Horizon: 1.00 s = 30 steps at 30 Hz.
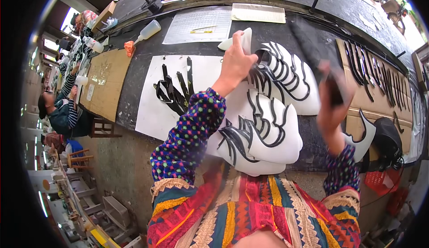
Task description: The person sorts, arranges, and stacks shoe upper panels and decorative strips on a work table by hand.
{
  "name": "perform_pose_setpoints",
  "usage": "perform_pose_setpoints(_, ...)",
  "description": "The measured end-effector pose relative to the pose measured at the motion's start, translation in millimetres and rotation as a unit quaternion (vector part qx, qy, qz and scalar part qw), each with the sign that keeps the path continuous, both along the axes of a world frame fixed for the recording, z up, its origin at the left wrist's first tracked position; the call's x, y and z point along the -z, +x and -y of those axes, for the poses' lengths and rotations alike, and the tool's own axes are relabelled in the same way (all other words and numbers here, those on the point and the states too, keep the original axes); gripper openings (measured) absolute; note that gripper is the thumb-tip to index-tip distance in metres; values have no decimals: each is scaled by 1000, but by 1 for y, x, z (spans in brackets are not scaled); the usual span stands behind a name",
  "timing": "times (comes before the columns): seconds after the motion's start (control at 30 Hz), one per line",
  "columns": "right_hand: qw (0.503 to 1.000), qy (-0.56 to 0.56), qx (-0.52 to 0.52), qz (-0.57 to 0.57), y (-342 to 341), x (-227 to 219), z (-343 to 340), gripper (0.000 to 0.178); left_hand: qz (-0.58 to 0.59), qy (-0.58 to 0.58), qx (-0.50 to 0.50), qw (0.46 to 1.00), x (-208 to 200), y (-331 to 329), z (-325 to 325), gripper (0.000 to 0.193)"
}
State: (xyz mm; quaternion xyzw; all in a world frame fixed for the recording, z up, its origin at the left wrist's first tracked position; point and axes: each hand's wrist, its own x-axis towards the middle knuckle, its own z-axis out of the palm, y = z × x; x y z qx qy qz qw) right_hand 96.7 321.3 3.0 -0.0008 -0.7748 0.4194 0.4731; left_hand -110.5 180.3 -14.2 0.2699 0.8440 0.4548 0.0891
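Observation:
My left hand (237, 62) is closed on a white pointed piece (247, 40), near the top of a group of white curved pieces. A dark round end (262, 57) shows by its thumb. Below lie white shaped panels (288, 152) with black curved strips on them, stacked and overlapping, and another such panel (308, 91) lies to their right. My right hand (335, 98), raised at the right, is smeared by motion. It seems wrapped round something dark, from which a long dark blur (308, 42) runs up and left; its kind cannot be made out.
Loose black strips (172, 89) lie on white paper (149, 114) at left. Cardboard (362, 123) at right carries rows of black curved strips (377, 71). A white bottle (149, 30), a gridded sheet (178, 27) and a black bag-like object (386, 138) are nearby. A person (60, 109) sits at far left.

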Motion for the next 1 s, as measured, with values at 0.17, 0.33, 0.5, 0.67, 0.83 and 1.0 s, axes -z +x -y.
perform_pose_setpoints(0.17,833,359,-253,337,78,37,53,36,-54,22,15,998,-13,-7,-9,57)
perform_pose_setpoints(0.33,891,210,-251,313,78,16,44,52,-138,56,-43,988,-34,-20,3,47)
perform_pose_setpoints(0.5,927,178,-188,271,72,20,42,34,-360,111,-54,925,-97,-7,28,38)
perform_pose_setpoints(0.67,971,29,9,238,84,40,18,23,-562,35,105,820,-109,80,68,34)
perform_pose_setpoints(0.83,931,78,158,320,70,59,-34,33,-334,-178,349,857,-17,211,123,36)
perform_pose_setpoints(1.0,910,72,182,367,42,66,-67,49,-118,-130,432,885,-23,193,101,35)
